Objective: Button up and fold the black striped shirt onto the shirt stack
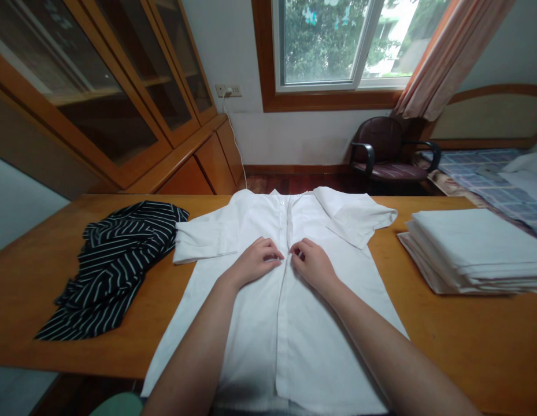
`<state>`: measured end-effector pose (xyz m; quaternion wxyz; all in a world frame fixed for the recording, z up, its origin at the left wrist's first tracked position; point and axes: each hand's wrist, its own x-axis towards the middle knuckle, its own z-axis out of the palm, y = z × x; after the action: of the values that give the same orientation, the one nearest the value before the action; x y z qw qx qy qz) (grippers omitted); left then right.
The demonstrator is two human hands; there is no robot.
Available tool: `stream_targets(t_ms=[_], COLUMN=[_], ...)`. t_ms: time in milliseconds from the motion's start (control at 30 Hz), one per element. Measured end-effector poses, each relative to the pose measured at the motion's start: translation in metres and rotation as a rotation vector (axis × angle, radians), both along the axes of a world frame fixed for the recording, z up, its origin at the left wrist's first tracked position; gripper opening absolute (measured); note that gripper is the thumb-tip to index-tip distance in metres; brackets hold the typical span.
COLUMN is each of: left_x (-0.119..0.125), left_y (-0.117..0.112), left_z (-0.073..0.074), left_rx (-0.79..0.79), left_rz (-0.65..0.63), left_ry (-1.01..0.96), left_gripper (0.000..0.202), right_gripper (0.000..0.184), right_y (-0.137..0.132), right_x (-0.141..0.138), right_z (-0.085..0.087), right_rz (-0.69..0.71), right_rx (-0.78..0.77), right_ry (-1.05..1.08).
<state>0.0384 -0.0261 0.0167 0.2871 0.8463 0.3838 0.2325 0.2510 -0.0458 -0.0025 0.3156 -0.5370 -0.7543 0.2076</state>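
A white short-sleeved shirt point(259, 335) lies spread front side up, its collar end at the far table edge and its hem toward me. My left hand point(257, 261) is at the left side of the button placket, thumb and fingertips pinched together on the cloth. Just across the front opening, my right hand point(312, 263) has its curled fingers closed on the placket's other edge. A small gap separates the two hands. One button shows near the collar; whatever is between the fingertips is mostly hidden.
A crumpled black garment with white stripes point(116, 260) lies on the wooden table point(445, 341), touching the left sleeve. To the right sits a stack of folded white cloth point(480, 248). Beyond are a chair point(381, 150), a bed point(489, 179) and a glass-door cabinet point(164, 86).
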Motion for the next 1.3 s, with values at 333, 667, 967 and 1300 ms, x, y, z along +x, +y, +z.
stream_targets(t_ms=[333,667,967,1300], left_x=[-0.001,-0.001,-0.001,0.000], left_y=[0.001,0.003,0.002,0.002], left_z=[-0.001,-0.003,-0.002,-0.002], left_rx=[-0.046,-0.038,-0.039,-0.032], left_rz=[0.038,0.037,0.043,0.053], left_ry=[-0.038,-0.040,-0.054,-0.057], left_gripper=[0.006,0.006,0.010,0.012], right_gripper=[0.021,0.019,0.031,0.023], right_y=[-0.005,-0.006,-0.004,0.000], right_x=[0.000,0.000,0.003,0.004], right_z=[0.008,0.009,0.005,-0.001], right_rz=[0.202,0.178,0.165,-0.003], right_rx=[0.013,-0.020,-0.127,-0.167], right_ry=[-0.075,-0.069,0.006,0.133])
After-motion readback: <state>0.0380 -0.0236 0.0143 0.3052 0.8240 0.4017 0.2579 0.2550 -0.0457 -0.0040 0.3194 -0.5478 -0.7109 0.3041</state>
